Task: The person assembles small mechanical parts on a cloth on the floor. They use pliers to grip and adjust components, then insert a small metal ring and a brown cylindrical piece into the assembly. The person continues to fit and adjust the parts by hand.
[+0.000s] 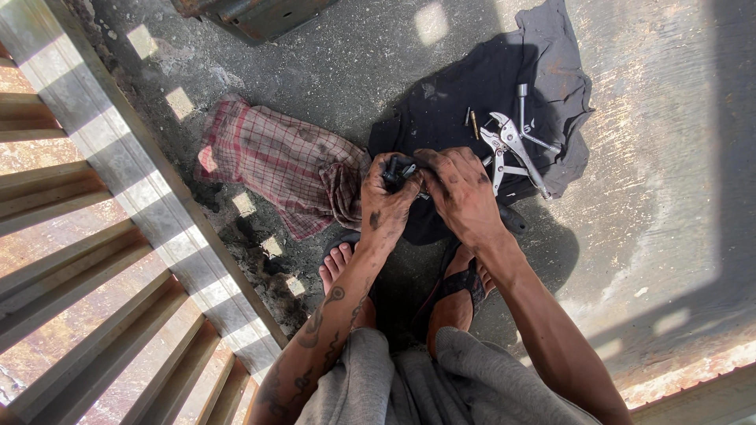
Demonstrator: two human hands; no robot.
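Seen from the head camera, looking straight down, two grease-blackened hands meet over a dark cloth [472, 94] spread on the concrete floor [646, 197]. The left hand [387, 201] is curled around one small dark metal part [400, 170], its fingers closed over the piece from the left, and the right hand [461, 189] bears on the same part from the other side, fingertips pressed to it, so both hands grasp the one piece between them; its exact shape is too hidden by the fingers to tell. The part sits just above the lower edge of the dark cloth, in front of the person's two feet, each in one sandal [465, 283]. On the cloth, just right of the right hand, lie the tools: one pair of locking pliers [516, 145] with silvery jaws, one L-shaped socket wrench [529, 118] beside and partly under it, and two small brass-coloured pins [471, 120] near the pliers' nose. To the left of the hands lies one crumpled red-checked rag [276, 161], touching the dark cloth's edge. One rusty metal box [252, 14] shows at the top edge, and a slatted metal railing [102, 236] runs down the left side. Grey trouser legs [409, 378] fill the bottom.
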